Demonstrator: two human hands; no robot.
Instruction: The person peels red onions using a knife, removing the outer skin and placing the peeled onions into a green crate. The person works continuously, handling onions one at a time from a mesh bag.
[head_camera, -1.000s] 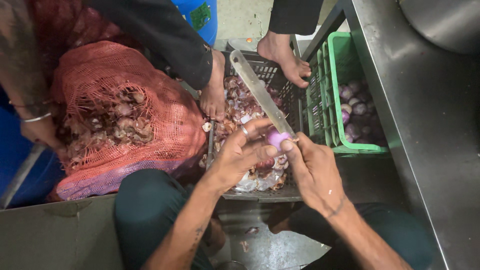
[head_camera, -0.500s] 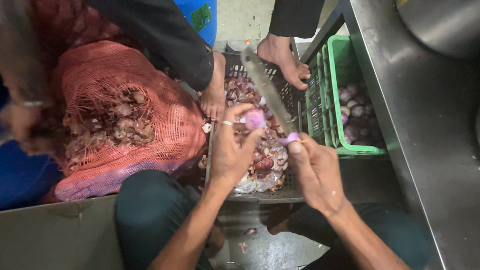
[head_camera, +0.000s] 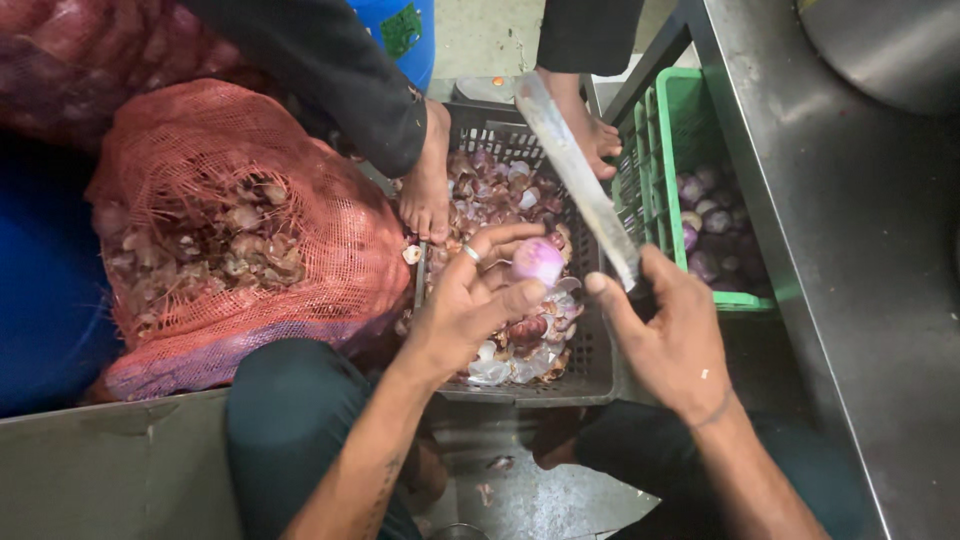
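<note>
Purple peeled onion (head_camera: 538, 260) in left hand (head_camera: 470, 305) grip, right hand (head_camera: 672, 335) clenching knife (head_camera: 580, 180)

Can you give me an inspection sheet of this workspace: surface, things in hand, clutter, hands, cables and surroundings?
Surface: wet grey floor under the crates.
Things in hand: peeled purple onion; long knife, blade pointing away from the person.
Clutter: grey crate full of onion skins; red mesh sack with skins lying on it.
Hands: left hand grips the onion over the grey crate; right hand grips the knife handle.
Cables: nothing seen.
Surroundings: green crate holding peeled onions; steel counter; another person's bare feet at the grey crate.
</note>
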